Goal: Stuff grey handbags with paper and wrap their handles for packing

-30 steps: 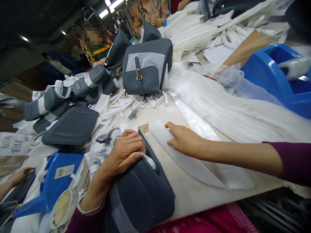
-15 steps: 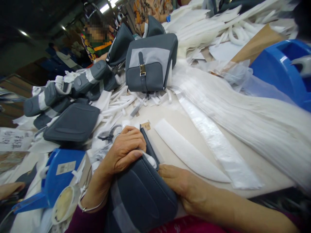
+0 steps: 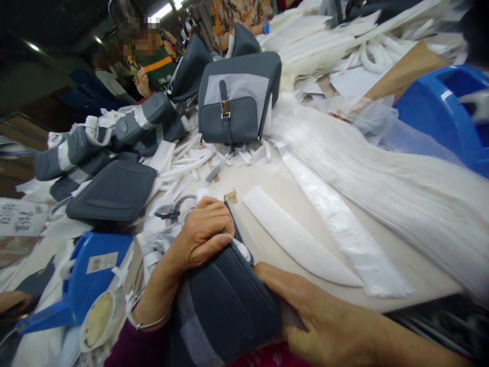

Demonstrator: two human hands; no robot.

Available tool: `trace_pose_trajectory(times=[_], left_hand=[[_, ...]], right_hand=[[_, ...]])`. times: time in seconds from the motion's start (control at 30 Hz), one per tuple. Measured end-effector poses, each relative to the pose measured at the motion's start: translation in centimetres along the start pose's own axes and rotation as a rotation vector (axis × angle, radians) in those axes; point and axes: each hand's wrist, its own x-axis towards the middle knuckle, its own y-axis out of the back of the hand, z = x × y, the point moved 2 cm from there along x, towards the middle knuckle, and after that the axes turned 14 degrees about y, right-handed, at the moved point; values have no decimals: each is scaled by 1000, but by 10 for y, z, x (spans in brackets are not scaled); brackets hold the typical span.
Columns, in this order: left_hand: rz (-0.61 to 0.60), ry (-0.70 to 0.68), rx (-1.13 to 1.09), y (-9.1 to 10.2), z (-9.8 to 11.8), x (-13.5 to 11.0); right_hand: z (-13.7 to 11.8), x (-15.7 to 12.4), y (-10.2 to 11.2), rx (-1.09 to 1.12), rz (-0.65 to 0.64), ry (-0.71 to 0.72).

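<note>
A dark blue-grey handbag (image 3: 229, 300) lies tilted at the table's near edge, a pale translucent strip wrapped round it. My left hand (image 3: 208, 232) is closed over its upper edge, with white padding showing beside the fingers. My right hand (image 3: 298, 300) grips the bag's right side, thumb side up at the rim; its fingertips are partly hidden behind the bag. Beyond the left hand is a small brown tag (image 3: 231, 197). To the right lie a curved white foam piece (image 3: 298, 239) and a shiny clear plastic strip (image 3: 336, 219).
A buckled grey bag (image 3: 233, 109) stands mid-table, with wrapped grey bags (image 3: 114, 191) to its left. White sheeting (image 3: 382, 173) covers the right side, near a blue bin (image 3: 443, 112). At left are another blue bin (image 3: 99, 270) and a round tub (image 3: 97, 321). Co-workers stand beyond.
My right hand has shifted down along the bag's right side, its fingers moving behind it. My left hand keeps its hold. A co-worker across the table has straightened and raised a hand.
</note>
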Motion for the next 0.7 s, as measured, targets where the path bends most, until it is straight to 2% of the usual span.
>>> trace_pose_trajectory(times=[0.13,0.27,0.33,0.4,0.53,0.6,0.7], left_hand=[[-17,2,55,-3,1,2],[-46,0,103,-7,1,4],[-45,-4,103,-8,1,4],[-36,-6,93,-7,0,4],[-54,13,70,-6,0,3],[-83,21,56,-5,2,2],[-108,28,52,-4,5,2]], right_hand=[[1,1,-1,-114,-105,32],[5,2,9,-300,-176,85],[4,0,12,-306,-202,86],[3,-1,10,-226,-184,29],[1,-1,-2,-150,-34,-153],[-1,1,-5,-195,-17,-151],[-7,2,2,-217,-101,-83]])
